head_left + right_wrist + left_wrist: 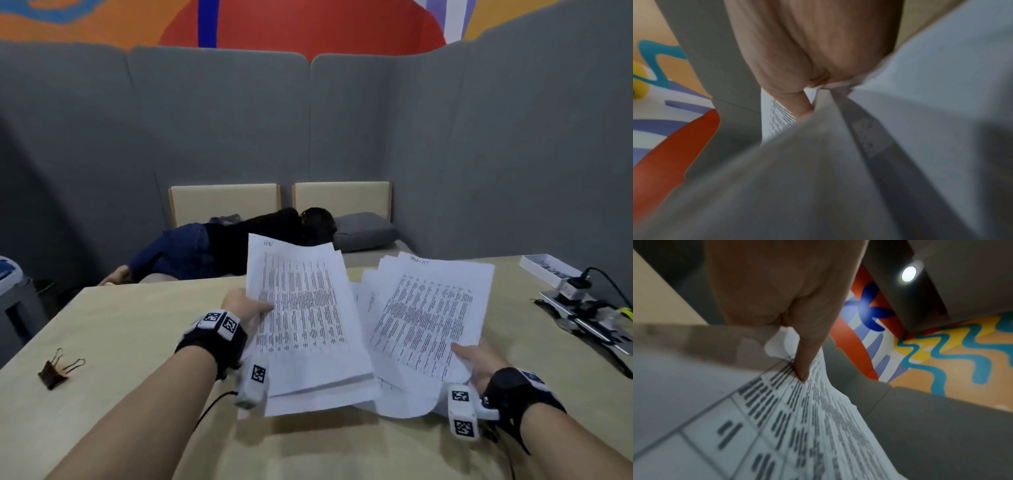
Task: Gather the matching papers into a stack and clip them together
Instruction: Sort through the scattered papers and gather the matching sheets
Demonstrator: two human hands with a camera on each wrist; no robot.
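Two bundles of white printed sheets are held up over the beige table (pixel 137 325). My left hand (pixel 251 308) pinches the left bundle (pixel 305 318) at its left edge, thumb on the printed face; in the left wrist view the thumb (pixel 807 353) presses the left bundle (pixel 787 426). My right hand (pixel 479 359) grips the fanned right bundle (pixel 428 315) at its lower right corner; the right wrist view shows the thumb (pixel 797 100) on the right bundle (pixel 838 178). A dark binder clip (pixel 54 370) lies on the table at far left, apart from both hands.
A white box (pixel 548 270) and a dark device with cables (pixel 589 315) sit at the table's right edge. Beyond the table a person lies on a bench (pixel 222 246) against grey padded partitions (pixel 308 120).
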